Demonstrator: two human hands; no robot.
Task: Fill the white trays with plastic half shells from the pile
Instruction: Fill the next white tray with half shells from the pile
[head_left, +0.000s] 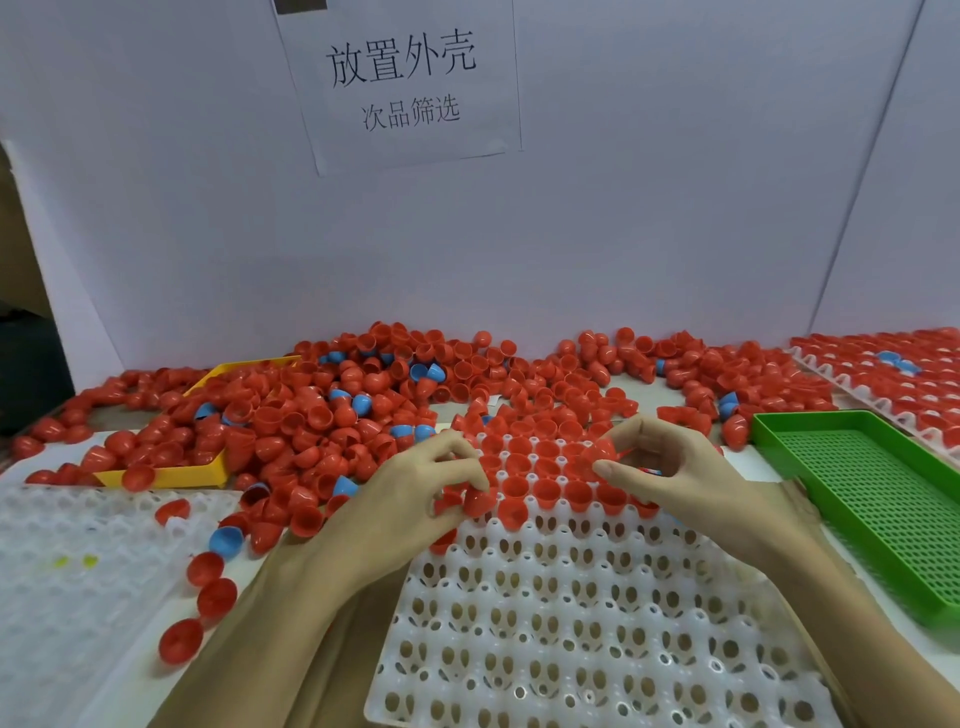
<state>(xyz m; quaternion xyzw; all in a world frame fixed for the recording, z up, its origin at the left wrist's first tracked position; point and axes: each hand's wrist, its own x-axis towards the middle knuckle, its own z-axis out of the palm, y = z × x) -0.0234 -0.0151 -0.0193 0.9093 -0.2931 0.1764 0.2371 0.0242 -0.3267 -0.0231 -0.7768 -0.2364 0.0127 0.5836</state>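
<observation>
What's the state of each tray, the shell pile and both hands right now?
centre white tray: far rows filled with red shells, near rows empty
left white tray: mostly empty
far-right white tray: loaded with shells
green tray: empty
yellow tray: half buried by pile
pile: loose, mostly red
left hand: pinching red shells
right hand: pinching a red shell

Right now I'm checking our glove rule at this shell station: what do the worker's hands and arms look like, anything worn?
Nothing worn is visible. The left hand and right hand are bare, with no gloves, and I see no rings. Both forearms are bare down to the bottom edge of the picture, with no sleeve, watch or wristband in view. The fingernails look short and unpainted.
</observation>
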